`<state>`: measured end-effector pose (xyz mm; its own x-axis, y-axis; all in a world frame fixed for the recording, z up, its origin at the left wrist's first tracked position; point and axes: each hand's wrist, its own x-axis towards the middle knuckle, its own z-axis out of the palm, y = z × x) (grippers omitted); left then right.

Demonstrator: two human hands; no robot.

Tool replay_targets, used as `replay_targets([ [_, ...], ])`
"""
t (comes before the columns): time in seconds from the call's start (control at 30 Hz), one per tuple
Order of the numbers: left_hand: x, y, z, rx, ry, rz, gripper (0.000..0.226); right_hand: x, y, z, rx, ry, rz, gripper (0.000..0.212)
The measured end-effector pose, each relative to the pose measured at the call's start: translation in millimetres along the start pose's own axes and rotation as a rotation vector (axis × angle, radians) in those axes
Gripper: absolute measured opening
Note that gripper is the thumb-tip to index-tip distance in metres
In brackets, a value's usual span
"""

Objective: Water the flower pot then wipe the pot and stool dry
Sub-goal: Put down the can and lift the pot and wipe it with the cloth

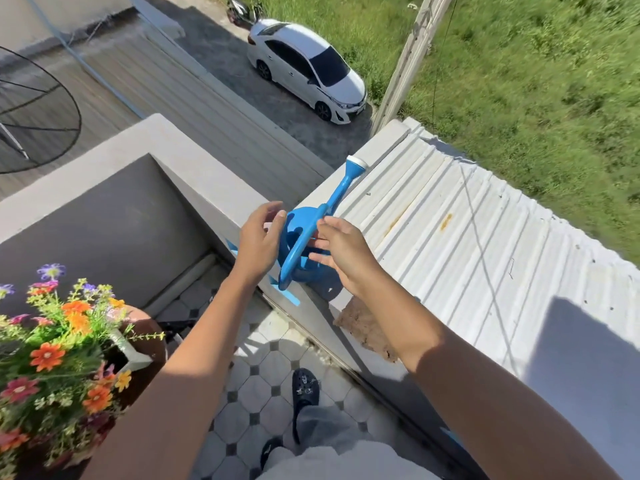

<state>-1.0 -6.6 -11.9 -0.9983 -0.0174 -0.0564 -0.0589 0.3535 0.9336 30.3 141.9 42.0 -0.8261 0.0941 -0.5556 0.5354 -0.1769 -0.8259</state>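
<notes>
A blue watering can (pixel 304 233) with a white-tipped spout stands on the grey balcony ledge (pixel 207 181), spout pointing away up-right. My left hand (pixel 258 244) is at its left side and my right hand (pixel 341 251) at its right, both with fingers spread, close to the can but not gripping it. A brown cloth (pixel 363 329) lies on the ledge just nearer to me. The flower pot (pixel 135 344), white with colourful flowers, sits at the lower left on a brown stool (pixel 152 337) that is mostly hidden.
The balcony floor (pixel 263 386) is tiled, with my black shoes on it. Beyond the ledge lies a white corrugated roof (pixel 485 244). Far below are a white car (pixel 308 67), a paved drive and grass. A satellite dish (pixel 34 112) is at the left.
</notes>
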Motion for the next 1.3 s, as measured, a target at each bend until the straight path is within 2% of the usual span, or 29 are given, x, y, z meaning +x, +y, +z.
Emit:
replay_targets([
  [0.07, -11.1, 22.8, 1.6, 0.043, 0.068, 0.113, 0.030, -6.2, -0.5, -17.9, -0.092, 0.116, -0.099, 0.025],
  [0.17, -32.7, 52.4, 18.3, 0.101, 0.078, 0.291, 0.024, -16.3, 9.9, -49.9, -0.097, 0.247, -0.205, 0.017],
  [0.27, -56.1, 63.8, 47.6, 0.079, -0.001, 0.428, 0.018, -27.4, 35.4, -83.5, -0.180, 0.339, -0.188, 0.016],
  [0.33, -71.1, 54.1, 71.5, 0.089, -0.097, 0.427, 0.016, -34.8, 57.8, -104.2, -0.281, 0.362, -0.160, 0.016],
  [0.4, -84.8, 29.3, 97.0, 0.154, -0.196, 0.339, 0.019, -37.9, 82.5, -120.8, -0.350, 0.366, -0.129, 0.018],
  [0.47, -97.8, -4.4, 122.4, 0.266, -0.273, 0.176, 0.028, -38.6, 106.5, -132.8, -0.456, 0.369, -0.094, 0.020],
  [0.53, -109.9, -30.5, 142.2, 0.362, -0.304, -0.011, 0.040, -37.7, 125.8, -141.2, -0.553, 0.376, -0.075, 0.025],
  [0.6, -118.5, -45.8, 156.1, 0.409, -0.293, -0.124, 0.051, -37.9, 136.5, -144.9, -0.607, 0.385, -0.040, 0.028],
  [0.67, -121.3, -51.6, 165.7, 0.418, -0.286, -0.164, 0.048, -39.0, 145.3, -147.7, -0.617, 0.377, 0.016, 0.034],
  [0.77, -115.1, -55.5, 166.3, 0.356, -0.350, -0.282, 0.031, -40.1, 154.0, -145.5, -0.553, 0.343, 0.072, 0.037],
  [0.87, -120.3, -50.0, 151.5, 0.169, -0.376, -0.272, 0.019, -47.5, 153.2, -138.1, -0.381, 0.349, 0.112, 0.023],
  [0.97, -136.3, -31.6, 119.7, 0.062, -0.398, -0.112, 0.026, -58.9, 141.0, -119.9, 0.000, 0.274, 0.189, 0.037],
  [1.03, -148.3, -21.7, 93.6, 0.035, -0.407, -0.019, 0.036, -65.5, 135.4, -103.9, 0.148, 0.190, 0.202, 0.044],
  [1.17, -180.1, -15.5, 28.0, 0.104, -0.345, 0.153, 0.047, -86.2, 126.7, -50.1, 0.169, 0.074, 0.134, 0.044],
  [1.23, -202.2, -16.9, -6.9, 0.081, -0.329, 0.139, 0.046, -99.8, 124.8, -17.5, 0.100, 0.024, 0.056, 0.033],
  [1.3, -224.4, -20.2, -41.3, 0.085, -0.293, 0.039, 0.040, -115.1, 125.6, 14.9, 0.029, 0.004, -0.020, 0.029],
])
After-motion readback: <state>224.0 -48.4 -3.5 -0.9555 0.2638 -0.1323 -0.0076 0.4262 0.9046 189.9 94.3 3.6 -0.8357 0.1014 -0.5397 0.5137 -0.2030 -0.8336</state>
